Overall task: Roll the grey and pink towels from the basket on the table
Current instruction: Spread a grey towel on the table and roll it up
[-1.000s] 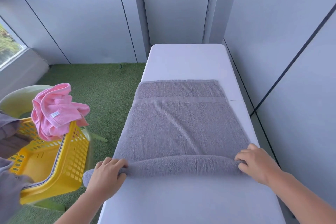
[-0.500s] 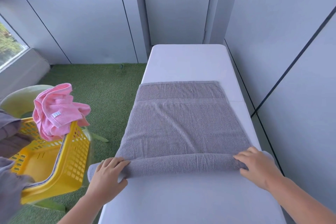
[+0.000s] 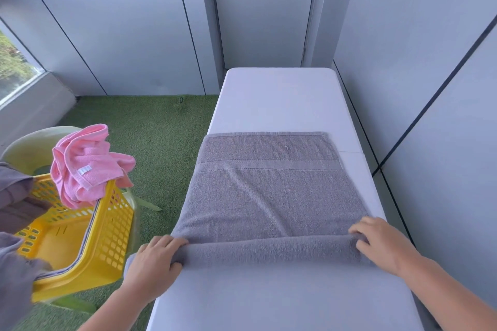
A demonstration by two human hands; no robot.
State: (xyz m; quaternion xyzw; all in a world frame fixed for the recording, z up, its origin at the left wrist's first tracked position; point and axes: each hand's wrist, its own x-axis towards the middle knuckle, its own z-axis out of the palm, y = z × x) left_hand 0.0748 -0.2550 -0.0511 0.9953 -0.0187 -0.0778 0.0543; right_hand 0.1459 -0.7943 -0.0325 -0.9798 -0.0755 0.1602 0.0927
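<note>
A grey towel (image 3: pixel 269 191) lies spread on the white table (image 3: pixel 279 99), its near end wound into a thick roll (image 3: pixel 269 251) across the table's width. My left hand (image 3: pixel 154 260) grips the roll's left end, fingers curled over the top. My right hand (image 3: pixel 382 243) grips the right end the same way. A pink towel (image 3: pixel 86 164) hangs crumpled over the far rim of the yellow basket (image 3: pixel 107 239) to the left of the table.
Other grey and dark cloths (image 3: pixel 13 196) drape over the basket's left side. The basket sits on a pale green chair (image 3: pixel 29 145) over green artificial grass (image 3: pixel 150 137). Grey wall panels (image 3: pixel 430 88) run close along the table's right side.
Both hands have rolled the towel's near end a little farther away from me, and the roll has grown thicker. The flat part of the towel is shorter.
</note>
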